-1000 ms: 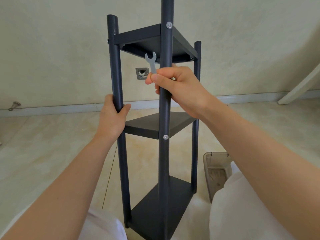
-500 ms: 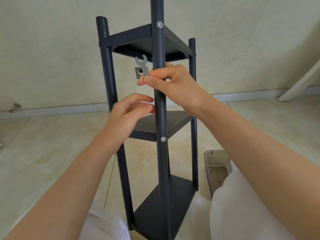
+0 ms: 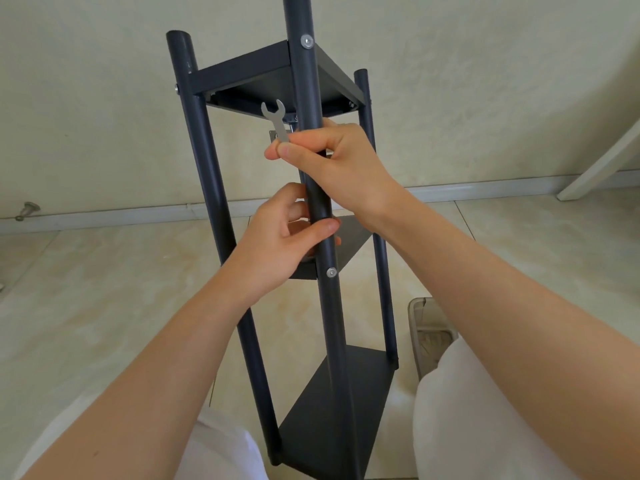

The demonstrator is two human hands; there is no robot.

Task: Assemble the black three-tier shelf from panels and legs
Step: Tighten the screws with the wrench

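Note:
The black three-tier shelf stands upright on the floor in front of me, with a top panel point(image 3: 263, 69), a middle panel point(image 3: 349, 242) and a bottom panel point(image 3: 346, 403) bolted to round black legs. My right hand point(image 3: 343, 168) wraps the nearest leg point(image 3: 332, 341) below the top panel and pinches a small silver wrench point(image 3: 277, 121), its open jaw pointing up. My left hand point(image 3: 277, 237) curls round the same leg lower down, just above the middle panel, thumb across the front. The left leg point(image 3: 201, 140) stands free.
The shelf stands between my knees in white trousers point(image 3: 457, 410) on a beige tiled floor. A shallow grey tray point(image 3: 427, 327) lies on the floor to the right. A white slanted board point(image 3: 602, 164) leans at the far right. A small metal wall plate point(image 3: 273, 135) shows behind the wrench.
My left hand let go of the left leg, crossed to the right and now grips the nearest leg below my right hand. The right hand kept its hold on leg and wrench.

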